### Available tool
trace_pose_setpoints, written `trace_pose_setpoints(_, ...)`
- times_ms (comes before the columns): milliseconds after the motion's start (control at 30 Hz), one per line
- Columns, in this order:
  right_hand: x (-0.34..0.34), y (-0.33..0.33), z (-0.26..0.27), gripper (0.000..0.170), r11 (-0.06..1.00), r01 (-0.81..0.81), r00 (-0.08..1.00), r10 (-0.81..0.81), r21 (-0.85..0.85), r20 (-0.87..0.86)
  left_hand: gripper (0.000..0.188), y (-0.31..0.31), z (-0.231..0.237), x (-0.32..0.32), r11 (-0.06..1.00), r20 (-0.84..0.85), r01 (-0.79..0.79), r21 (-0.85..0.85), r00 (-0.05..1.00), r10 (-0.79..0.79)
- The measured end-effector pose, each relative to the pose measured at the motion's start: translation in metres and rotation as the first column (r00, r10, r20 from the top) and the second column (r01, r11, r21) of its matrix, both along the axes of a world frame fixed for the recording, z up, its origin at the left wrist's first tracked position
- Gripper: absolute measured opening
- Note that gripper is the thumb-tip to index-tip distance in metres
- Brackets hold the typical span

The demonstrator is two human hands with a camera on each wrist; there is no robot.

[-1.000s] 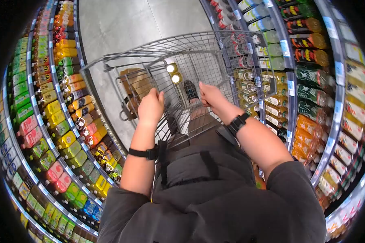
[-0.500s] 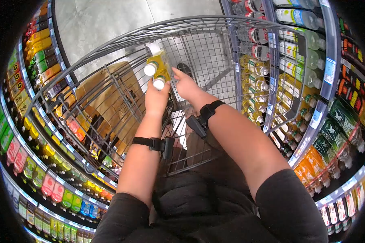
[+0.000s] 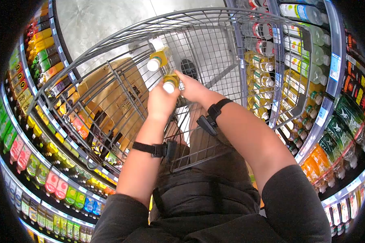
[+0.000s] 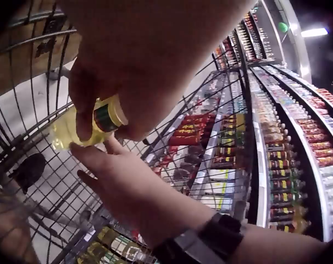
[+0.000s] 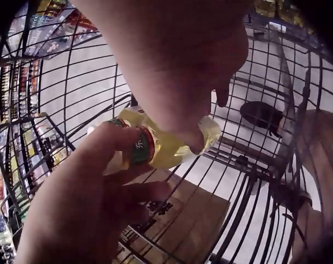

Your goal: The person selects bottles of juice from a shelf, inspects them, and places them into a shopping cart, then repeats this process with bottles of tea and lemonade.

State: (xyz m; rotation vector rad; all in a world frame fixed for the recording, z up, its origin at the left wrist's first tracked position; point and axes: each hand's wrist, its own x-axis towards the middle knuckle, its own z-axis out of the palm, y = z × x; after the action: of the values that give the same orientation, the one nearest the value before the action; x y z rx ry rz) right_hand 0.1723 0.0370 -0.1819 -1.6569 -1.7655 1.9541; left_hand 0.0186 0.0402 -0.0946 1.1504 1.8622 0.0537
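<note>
My left hand (image 3: 162,103) grips a bottle of yellow drink (image 3: 171,77), its white cap pointing up towards the head camera. In the right wrist view, the left fingers curl round the bottle's green label band (image 5: 143,146) near the cap. My right hand (image 3: 192,88) holds the same bottle from the other side; its fingers (image 4: 95,158) lie along the yellow body in the left wrist view. Just beyond, a second yellow bottle with a white cap (image 3: 153,65) sits at the cart's wire side. The held bottle overlaps the cart basket in the head view.
A wire shopping cart (image 3: 215,13) surrounds both hands. A brown paper bag (image 3: 109,87) shows through its left side. Drink shelves line the left (image 3: 54,141) and right (image 3: 278,65). A dark shoe (image 3: 188,69) shows through the mesh on the grey floor (image 3: 93,24).
Both hands have come to the bottles in the cart, which now appears larger. One bottle has moved right and nearer, apart from the other, and the right hand has joined the left on it.
</note>
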Motion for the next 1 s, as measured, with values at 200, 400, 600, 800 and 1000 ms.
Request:
trace_pose_setpoints(200,0.005,-0.002,0.060,0.079,0.951,-0.081,0.995,0.095,0.299,-0.034,0.049,-0.001,0.090,-0.010,0.998,0.120,-0.007,-0.066,0.993,0.014)
trace_pose_setpoints(400,-0.019,-0.014,0.184,0.063,0.894,-0.032,0.996,0.067,0.447,-0.061,0.034,-0.019,0.188,-0.054,0.981,0.051,0.075,0.179,0.995,-0.085)
trace_pose_setpoints(600,-0.053,-0.042,0.316,0.051,0.961,0.070,0.987,-0.027,0.267,-0.161,0.041,-0.041,0.300,-0.098,0.932,0.407,-0.192,0.308,0.912,0.054)
trace_pose_setpoints(800,-0.078,-0.076,0.412,0.036,0.890,0.447,0.813,-0.366,0.084,-0.452,0.070,-0.109,0.386,-0.127,0.733,0.108,0.199,0.650,0.931,-0.349)
trace_pose_setpoints(1000,-0.097,-0.144,0.483,0.037,0.829,0.555,0.683,-0.498,-0.063,-0.534,0.085,-0.158,0.411,-0.131,0.563,-0.076,0.296,0.772,0.922,-0.380)
